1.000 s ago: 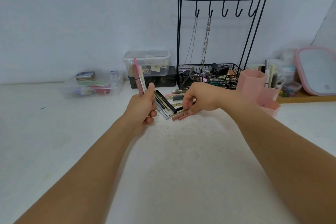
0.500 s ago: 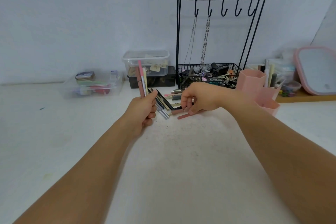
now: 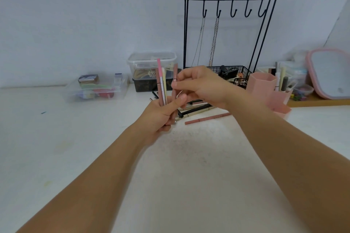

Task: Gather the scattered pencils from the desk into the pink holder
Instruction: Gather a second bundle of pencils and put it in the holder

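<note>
My left hand [image 3: 161, 117] grips an upright bundle of pencils [image 3: 161, 83], pink, brown and cream. My right hand [image 3: 200, 86] pinches a brown pencil [image 3: 175, 75] and holds it upright against the bundle, just right of it. More pencils lie in a loose pile [image 3: 197, 108] on the white desk behind my hands, partly hidden by them. One brown pencil [image 3: 207, 118] lies alone at the front of the pile. The pink hexagonal holder [image 3: 262, 86] stands to the right of my right wrist.
A black wire stand [image 3: 225, 30] with hooks, hanging chains and a basket stands behind the pile. Clear plastic boxes [image 3: 94, 89] sit at the back left and centre. A pink-framed mirror [image 3: 329, 73] and small containers with cosmetics are at the far right.
My right hand lifted a brown pencil off the desk and carried it up and left to the bundle in my left hand. One brown pencil stayed on the desk.
</note>
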A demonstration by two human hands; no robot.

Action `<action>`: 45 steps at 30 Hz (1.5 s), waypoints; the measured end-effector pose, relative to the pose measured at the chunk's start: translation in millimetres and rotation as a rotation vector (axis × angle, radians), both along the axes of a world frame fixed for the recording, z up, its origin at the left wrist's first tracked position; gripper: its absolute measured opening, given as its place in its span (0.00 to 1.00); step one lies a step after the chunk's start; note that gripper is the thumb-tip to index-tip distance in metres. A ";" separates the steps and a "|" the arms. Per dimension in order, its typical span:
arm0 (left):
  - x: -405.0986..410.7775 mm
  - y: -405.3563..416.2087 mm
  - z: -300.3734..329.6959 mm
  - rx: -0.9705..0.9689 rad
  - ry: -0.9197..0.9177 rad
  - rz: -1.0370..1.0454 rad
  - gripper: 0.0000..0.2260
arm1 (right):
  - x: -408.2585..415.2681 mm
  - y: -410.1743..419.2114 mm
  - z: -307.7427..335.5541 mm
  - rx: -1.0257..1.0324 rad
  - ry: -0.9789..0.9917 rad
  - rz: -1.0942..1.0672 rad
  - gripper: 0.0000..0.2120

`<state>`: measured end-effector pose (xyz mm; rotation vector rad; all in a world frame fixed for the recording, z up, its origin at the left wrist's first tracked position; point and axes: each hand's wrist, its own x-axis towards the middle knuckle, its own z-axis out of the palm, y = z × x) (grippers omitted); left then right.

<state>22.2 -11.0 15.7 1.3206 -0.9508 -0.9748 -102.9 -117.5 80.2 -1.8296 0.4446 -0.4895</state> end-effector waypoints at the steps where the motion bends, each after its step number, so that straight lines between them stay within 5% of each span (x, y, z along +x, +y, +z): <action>1: 0.4 -0.5 -0.4 0.018 -0.010 0.014 0.21 | 2.2 0.3 -3.1 0.010 0.008 0.015 0.13; 10: -2.9 1.3 -0.3 0.060 0.011 0.018 0.14 | 8.1 0.2 -12.2 0.001 0.037 -0.023 0.08; 15: 11.1 -0.5 2.2 0.034 0.086 0.191 0.17 | -4.8 -28.2 -18.1 -0.766 0.417 -0.237 0.08; 19: 19.9 -1.1 -0.3 0.052 0.086 0.278 0.13 | -12.3 -43.6 -33.4 -0.796 0.698 -0.175 0.11; 29: 17.2 -2.8 -4.1 0.105 0.074 0.269 0.13 | -13.2 -47.7 -37.1 -0.857 0.726 -0.126 0.12; 38: 17.7 -2.9 -0.9 0.091 0.108 0.202 0.17 | -27.3 -44.2 -1.9 -0.757 0.460 -0.229 0.04; 41: 13.9 -3.3 -2.2 0.066 0.100 0.153 0.17 | -21.0 -26.5 9.7 -0.469 0.267 -0.186 0.01; 45: 9.2 -2.7 -2.3 0.057 0.086 0.120 0.17 | -16.2 -8.8 17.9 -0.081 0.101 -0.043 0.11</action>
